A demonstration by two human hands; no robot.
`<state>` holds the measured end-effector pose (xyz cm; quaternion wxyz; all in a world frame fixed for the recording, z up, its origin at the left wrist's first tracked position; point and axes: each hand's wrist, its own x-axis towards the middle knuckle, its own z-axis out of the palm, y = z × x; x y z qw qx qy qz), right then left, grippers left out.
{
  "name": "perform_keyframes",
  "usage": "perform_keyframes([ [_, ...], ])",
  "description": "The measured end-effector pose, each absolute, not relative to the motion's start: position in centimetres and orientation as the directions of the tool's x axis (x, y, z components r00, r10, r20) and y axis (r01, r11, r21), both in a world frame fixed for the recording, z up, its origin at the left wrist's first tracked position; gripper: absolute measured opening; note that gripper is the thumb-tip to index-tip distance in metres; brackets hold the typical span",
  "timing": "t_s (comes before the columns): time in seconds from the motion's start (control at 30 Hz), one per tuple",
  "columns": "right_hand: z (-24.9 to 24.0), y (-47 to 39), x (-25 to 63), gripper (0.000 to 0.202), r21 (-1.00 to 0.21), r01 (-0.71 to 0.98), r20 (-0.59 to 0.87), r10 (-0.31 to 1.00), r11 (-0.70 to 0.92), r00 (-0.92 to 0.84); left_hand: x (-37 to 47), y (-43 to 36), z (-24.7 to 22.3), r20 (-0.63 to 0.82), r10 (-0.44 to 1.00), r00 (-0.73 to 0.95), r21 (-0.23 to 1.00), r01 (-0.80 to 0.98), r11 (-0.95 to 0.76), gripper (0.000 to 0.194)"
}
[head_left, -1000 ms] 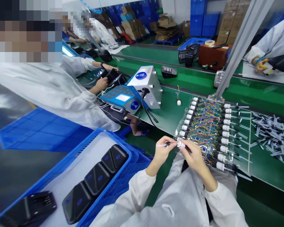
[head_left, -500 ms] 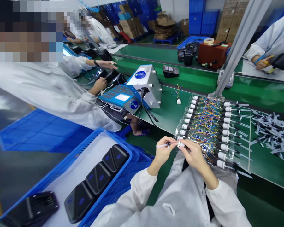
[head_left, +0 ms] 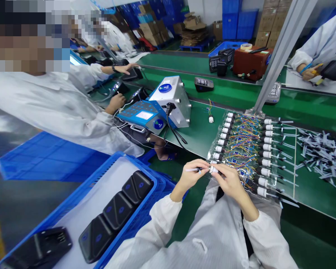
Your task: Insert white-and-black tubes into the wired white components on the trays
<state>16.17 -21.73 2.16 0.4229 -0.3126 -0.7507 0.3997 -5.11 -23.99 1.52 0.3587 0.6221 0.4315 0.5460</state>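
My left hand pinches a short pale tube with a dark end, its fingertips pressed together. My right hand grips a small white cylindrical part, which looks like a mini air pump. The two pieces meet end to end between my fingertips; whether they are joined I cannot tell. Just beyond my right hand lies a clear plastic sheet bearing two rows of similar white-and-black parts with coloured wires. Those in the right-hand row have pale tubes sticking out.
A heap of pale tubes with black pieces lies at right. One wired white part sits near the silver-and-blue tester. A blue crate holding black devices stands at left. A metal post rises behind the sheet. Co-workers sit nearby.
My hands stay together with almost no shift. A co-worker's far hand at left has stretched out over the belt. Display devices on the green belt have moved slightly right.
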Motion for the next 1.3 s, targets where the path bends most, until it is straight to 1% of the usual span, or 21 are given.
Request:
perform_keyframes([
  [0.1,2.1,-21.8,16.3,0.031,-0.856,0.135,0.394,0.799,0.499,-0.454,-5.2,-24.1,1.5,0.402,0.916,0.004,0.898,0.193,-0.395,0.006],
  [0.27,1.8,-21.9,16.3,0.031,-0.842,0.141,0.411,0.788,0.521,-0.458,-5.0,-24.2,0.8,0.433,0.902,0.005,0.892,0.142,-0.429,0.006],
  [0.4,1.8,-21.9,16.3,0.029,-0.838,0.136,0.416,0.779,0.529,-0.470,-4.9,-24.1,0.7,0.464,0.886,0.023,0.882,0.080,-0.464,0.013],
  [0.57,2.0,-21.8,16.3,0.029,-0.843,0.137,0.404,0.781,0.520,-0.477,-5.1,-23.7,1.0,0.482,0.872,0.087,0.874,0.031,-0.485,0.016],
  [0.73,2.4,-21.6,16.5,0.028,-0.843,0.117,0.411,0.769,0.525,-0.490,-5.2,-23.5,1.2,0.462,0.880,0.114,0.885,0.012,-0.466,0.013],
  [0.87,2.4,-21.6,16.5,0.028,-0.858,0.105,0.394,0.777,0.502,-0.491,-4.9,-23.4,1.3,0.440,0.892,0.101,0.896,0.015,-0.444,0.004],
  [0.9,2.4,-21.6,16.4,0.028,-0.862,0.108,0.389,0.783,0.495,-0.485,-4.9,-23.3,1.3,0.436,0.894,0.100,0.897,0.029,-0.441,0.001],
  [0.97,2.4,-21.7,16.3,0.027,-0.854,0.140,0.390,0.795,0.501,-0.466,-5.0,-23.2,1.2,0.440,0.892,0.101,0.889,0.088,-0.449,0.004],
  [1.07,3.6,-22.4,16.5,0.031,-0.769,0.261,0.448,0.783,0.584,-0.432,-5.5,-23.1,0.7,0.434,0.898,0.070,0.869,0.230,-0.438,0.008],
  [1.13,5.4,-23.1,17.6,0.040,-0.697,0.332,0.506,0.764,0.636,-0.399,-5.9,-23.2,0.2,0.403,0.914,0.052,0.861,0.315,-0.398,0.012],
  [1.2,7.8,-23.8,19.9,0.046,-0.660,0.378,0.552,0.760,0.650,-0.344,-6.4,-23.5,-0.5,0.372,0.926,0.066,0.857,0.360,-0.369,0.013],
  [1.23,8.9,-24.1,21.4,0.045,-0.651,0.400,0.570,0.764,0.645,-0.303,-6.6,-23.6,-0.9,0.364,0.927,0.086,0.853,0.368,-0.369,0.012],
  [1.3,10.6,-24.2,25.3,0.039,-0.644,0.475,0.587,0.785,0.600,-0.197,-7.0,-23.8,-1.6,0.356,0.927,0.117,0.850,0.371,-0.374,0.010],
])
